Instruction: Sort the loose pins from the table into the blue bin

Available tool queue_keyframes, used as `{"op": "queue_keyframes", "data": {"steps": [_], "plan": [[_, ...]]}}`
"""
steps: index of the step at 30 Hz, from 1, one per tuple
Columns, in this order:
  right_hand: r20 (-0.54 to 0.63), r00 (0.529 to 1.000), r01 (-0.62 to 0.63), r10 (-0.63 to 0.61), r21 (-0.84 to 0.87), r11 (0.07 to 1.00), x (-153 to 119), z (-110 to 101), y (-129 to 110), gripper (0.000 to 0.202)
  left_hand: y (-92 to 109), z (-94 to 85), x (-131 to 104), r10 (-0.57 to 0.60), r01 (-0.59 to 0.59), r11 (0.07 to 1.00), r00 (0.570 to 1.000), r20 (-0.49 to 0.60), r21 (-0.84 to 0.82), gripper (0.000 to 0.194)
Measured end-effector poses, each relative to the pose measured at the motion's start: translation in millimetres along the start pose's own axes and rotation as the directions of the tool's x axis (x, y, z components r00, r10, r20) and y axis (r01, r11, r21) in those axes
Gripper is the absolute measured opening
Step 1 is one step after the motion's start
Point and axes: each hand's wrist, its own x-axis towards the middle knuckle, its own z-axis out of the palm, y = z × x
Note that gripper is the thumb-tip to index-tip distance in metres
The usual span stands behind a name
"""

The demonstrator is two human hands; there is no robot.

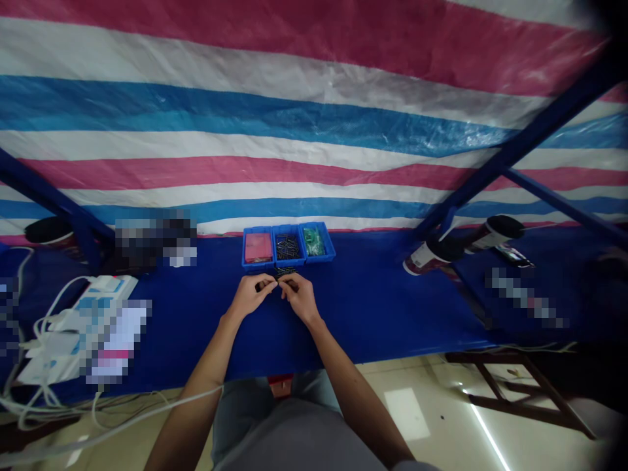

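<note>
My left hand (252, 294) and my right hand (301, 297) meet over the blue table (363, 301), their fingertips pinched close together. Whatever sits between the fingers is too small to name. Just beyond the fingertips lies a little group of thin dark pieces (285, 270). Behind them stand three blue bins side by side. The left bin (244, 248) has flat pink pieces (258, 246) in it. Many small dark, screw-like pieces (287, 248) fill the middle bin (288, 263). In the right bin (330, 250) are green pieces (314, 242) that look partly clear.
White power strips (59, 347) with tangled cables (29, 405) and a partly blurred phone (118, 340) lie at left. Dark-lidded cups (426, 254) stand at right by a blue metal bar (490, 167). Striped sheeting (294, 131) hangs behind. A wooden stool (530, 399) is below right.
</note>
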Motion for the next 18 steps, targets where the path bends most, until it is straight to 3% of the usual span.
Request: {"op": "queue_keyframes", "data": {"steps": [6, 13, 18], "plan": [[-0.027, 0.999, 0.040, -0.042, -0.097, 0.994, -4, 3, -3, 0.020, -1, 0.0, -1, -0.019, 0.016, 0.999, 0.999, -0.045, -0.047, 0.032], [0.057, 0.997, 0.051, -0.042, -0.169, 0.984, -1, -2, -8, 0.031, 4, -1.3, -1, -0.013, 0.012, 1.000, 0.999, -0.042, -0.017, 0.035], [0.090, 0.983, 0.176, -0.157, -0.268, 0.947, 12, -11, -20, 0.029, 9, 0.2, -1, 0.030, -0.028, 0.999, 0.999, -0.041, 0.046, 0.035]]}}
